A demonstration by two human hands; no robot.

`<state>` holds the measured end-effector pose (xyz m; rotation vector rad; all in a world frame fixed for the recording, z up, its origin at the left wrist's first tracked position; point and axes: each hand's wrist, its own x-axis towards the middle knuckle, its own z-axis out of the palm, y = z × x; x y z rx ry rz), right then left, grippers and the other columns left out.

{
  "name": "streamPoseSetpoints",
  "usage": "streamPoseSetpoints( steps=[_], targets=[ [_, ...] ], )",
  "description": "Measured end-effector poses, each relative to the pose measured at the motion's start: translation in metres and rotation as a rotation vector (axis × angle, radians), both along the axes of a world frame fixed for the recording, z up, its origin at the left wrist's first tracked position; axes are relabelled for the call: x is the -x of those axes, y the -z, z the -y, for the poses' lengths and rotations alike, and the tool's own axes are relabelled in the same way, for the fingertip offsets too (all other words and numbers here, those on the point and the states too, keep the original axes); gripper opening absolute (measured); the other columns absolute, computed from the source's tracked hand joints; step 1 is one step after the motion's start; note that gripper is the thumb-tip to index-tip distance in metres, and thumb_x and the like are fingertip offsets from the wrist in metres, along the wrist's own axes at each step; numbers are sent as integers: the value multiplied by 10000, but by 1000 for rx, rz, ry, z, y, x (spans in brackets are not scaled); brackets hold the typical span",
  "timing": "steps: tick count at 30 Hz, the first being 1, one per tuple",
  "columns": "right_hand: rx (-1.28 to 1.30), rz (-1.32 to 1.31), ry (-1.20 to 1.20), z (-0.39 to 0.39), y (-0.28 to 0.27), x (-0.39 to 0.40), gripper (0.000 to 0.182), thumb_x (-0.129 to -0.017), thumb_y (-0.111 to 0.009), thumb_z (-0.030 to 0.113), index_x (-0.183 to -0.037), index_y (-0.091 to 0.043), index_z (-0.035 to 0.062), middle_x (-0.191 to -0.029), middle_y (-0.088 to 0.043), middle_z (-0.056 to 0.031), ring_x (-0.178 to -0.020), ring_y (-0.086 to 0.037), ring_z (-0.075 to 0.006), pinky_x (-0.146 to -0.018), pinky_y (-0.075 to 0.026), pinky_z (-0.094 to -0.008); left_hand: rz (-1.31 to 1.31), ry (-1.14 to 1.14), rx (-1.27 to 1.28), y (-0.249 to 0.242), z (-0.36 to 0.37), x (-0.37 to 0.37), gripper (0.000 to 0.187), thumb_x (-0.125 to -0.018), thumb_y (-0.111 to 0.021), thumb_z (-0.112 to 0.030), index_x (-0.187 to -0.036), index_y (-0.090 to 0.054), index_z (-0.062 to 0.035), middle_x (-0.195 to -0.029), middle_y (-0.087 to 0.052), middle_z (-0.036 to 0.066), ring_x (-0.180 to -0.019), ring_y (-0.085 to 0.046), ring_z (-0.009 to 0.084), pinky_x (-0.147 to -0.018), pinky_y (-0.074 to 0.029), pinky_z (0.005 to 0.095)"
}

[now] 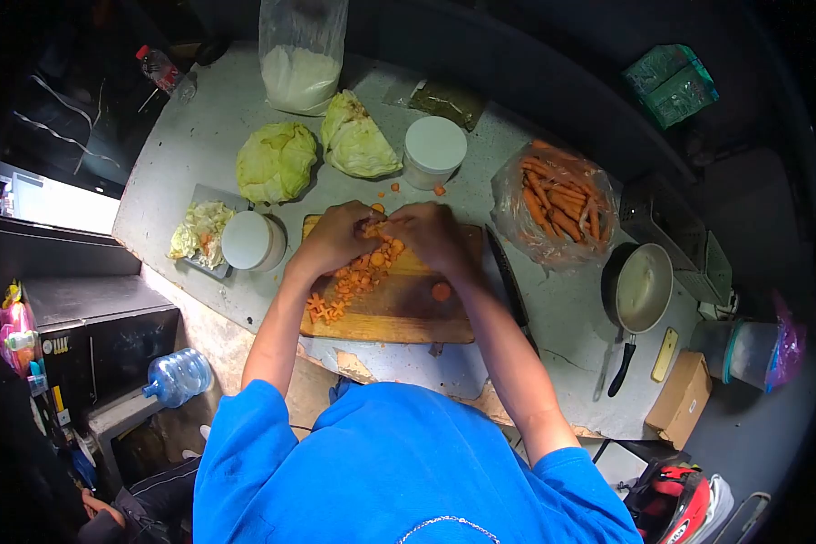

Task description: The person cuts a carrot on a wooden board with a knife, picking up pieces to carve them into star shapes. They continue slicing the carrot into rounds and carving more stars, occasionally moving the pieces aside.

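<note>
My left hand [339, 238] is over the upper left of a wooden cutting board [408, 313], its fingers curled in on chopped carrot pieces [364, 272]. From the other side my right hand [426, 234] meets it, fingers bent down onto the same orange pieces. Both sets of fingertips are close together and partly hidden. Carrot pieces trail from between the hands down to the board's lower left. One round carrot slice [441, 291] lies apart at the right. A dark-bladed knife [508, 276] rests along the board's right side, touched by neither hand.
Behind the board stand two cabbage pieces [277, 163], a white-lidded jar [435, 150] and a bag of white powder [302, 77]. Left are chopped cabbage [201, 230] and another jar [247, 241]. Right are bagged carrots [560, 201] and a frying pan [644, 288]. Another person's hand [104, 510] shows lower left.
</note>
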<state>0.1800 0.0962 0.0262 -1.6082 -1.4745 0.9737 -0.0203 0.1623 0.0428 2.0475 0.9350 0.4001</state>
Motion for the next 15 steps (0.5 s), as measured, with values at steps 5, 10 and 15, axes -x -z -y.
streamPoseSetpoints(
  steps=[5,10,15],
  targets=[
    [89,129,42,6,-11,1,240,-891,-765,192,-965,-766,-36,-838,-762,-155,-807,-749,-347,-780,-588,-409,169,-201,142,18,-18,15,228,-903,-737,-97,-1103,-743,13,-1086,-744,205,-950,-724,345,-857,-570,399],
    [-141,281,364,-5,28,-33,291,-919,-746,246,-1061,-760,-8,-1038,-756,-177,-999,-734,-348,-911,-575,-432,91,-17,-324,57,-32,-5,213,-930,-726,-105,-1110,-750,5,-1094,-747,207,-897,-729,326,-825,-574,393],
    [65,478,463,-28,42,-34,290,-909,-765,256,-1044,-741,0,-1092,-749,-192,-1058,-725,-346,-942,-569,-442,-193,-32,7,52,-46,-21,207,-920,-760,-116,-1098,-765,-10,-1105,-749,192,-958,-728,247,-836,-557,363]
  ],
)
